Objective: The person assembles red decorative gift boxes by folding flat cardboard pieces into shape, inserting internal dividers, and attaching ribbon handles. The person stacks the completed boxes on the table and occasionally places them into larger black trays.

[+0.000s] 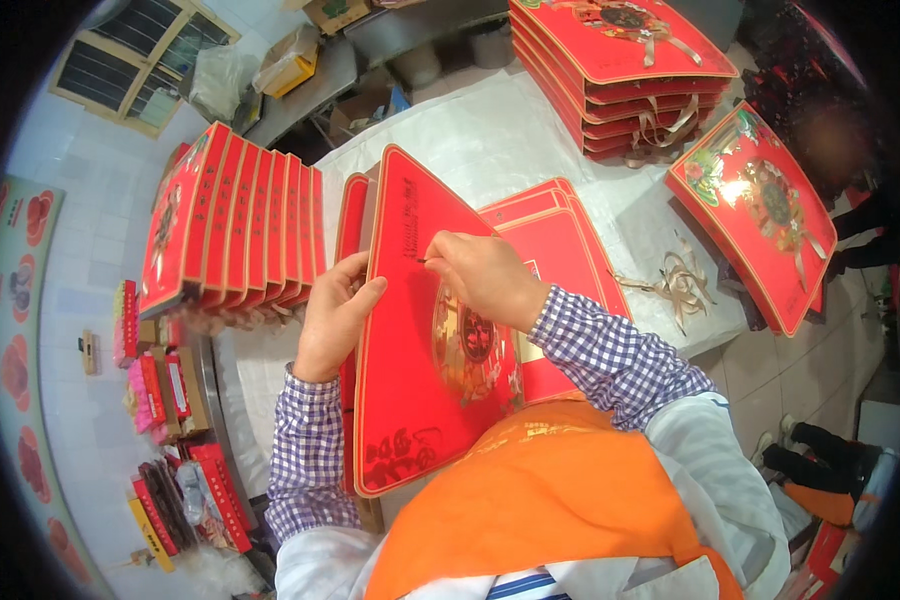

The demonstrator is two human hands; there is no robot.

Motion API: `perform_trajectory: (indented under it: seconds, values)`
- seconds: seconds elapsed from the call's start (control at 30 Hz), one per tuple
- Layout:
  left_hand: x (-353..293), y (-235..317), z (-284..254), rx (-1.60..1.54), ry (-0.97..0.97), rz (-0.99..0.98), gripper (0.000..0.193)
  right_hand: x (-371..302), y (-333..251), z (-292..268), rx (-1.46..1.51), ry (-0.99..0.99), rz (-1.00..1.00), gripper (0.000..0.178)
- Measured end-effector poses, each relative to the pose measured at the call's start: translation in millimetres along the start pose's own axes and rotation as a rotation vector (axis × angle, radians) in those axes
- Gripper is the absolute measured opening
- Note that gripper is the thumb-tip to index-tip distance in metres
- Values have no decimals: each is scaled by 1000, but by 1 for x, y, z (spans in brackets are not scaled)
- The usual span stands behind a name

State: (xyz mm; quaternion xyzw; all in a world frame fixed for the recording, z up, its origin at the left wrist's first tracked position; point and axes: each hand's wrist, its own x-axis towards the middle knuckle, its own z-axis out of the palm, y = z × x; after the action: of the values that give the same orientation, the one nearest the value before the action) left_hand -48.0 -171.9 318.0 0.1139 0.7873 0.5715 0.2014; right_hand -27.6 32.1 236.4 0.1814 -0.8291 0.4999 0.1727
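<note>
A red gift box lid (410,380) with gold trim and a round gold emblem is tilted up in front of me. My left hand (335,315) grips its left edge, thumb at the rim and fingers partly behind it. Over the upper part of the lid, the fingers of my right hand (485,275) are pinched together. A small dark tip shows at those fingers, too small to name. To the right of the lid lies the red box interior (560,240), partly covered by my right forearm.
A row of red gift boxes (235,220) leans at the left, and a tall stack (610,70) stands at the far right. Another box (760,215) sits at the table's right edge. Loose gold ribbons (682,285) lie on the white-covered table (450,115).
</note>
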Motion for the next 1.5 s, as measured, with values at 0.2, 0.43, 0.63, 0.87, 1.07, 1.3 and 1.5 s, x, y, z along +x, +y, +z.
perform_trajectory:
  seconds: [0.2, 0.43, 0.63, 0.87, 1.07, 1.3, 1.5]
  values:
    - [3, 0, 2, 20, -35, 75, 41, 24, -4, 6, -136, -2, -28, 16]
    - [3, 2, 6, 57, -33, 101, 39, 31, -11, -4, -215, -98, 8, 17]
    - [1, 3, 9, 178, -15, 184, 39, 33, -19, -11, -310, -129, -33, 16]
    - [-3, 11, 23, 390, 39, 304, 39, 43, -37, -27, -529, -240, -154, 9]
    - [-3, 16, 33, 459, 49, 342, 42, 46, -36, -37, -561, -302, -190, 10]
    - [-1, 22, 40, 442, 44, 444, 43, 48, -22, -47, -372, -328, -23, 11]
    - [1, 21, 44, 524, 58, 377, 45, 42, -32, -43, -523, -320, -95, 15]
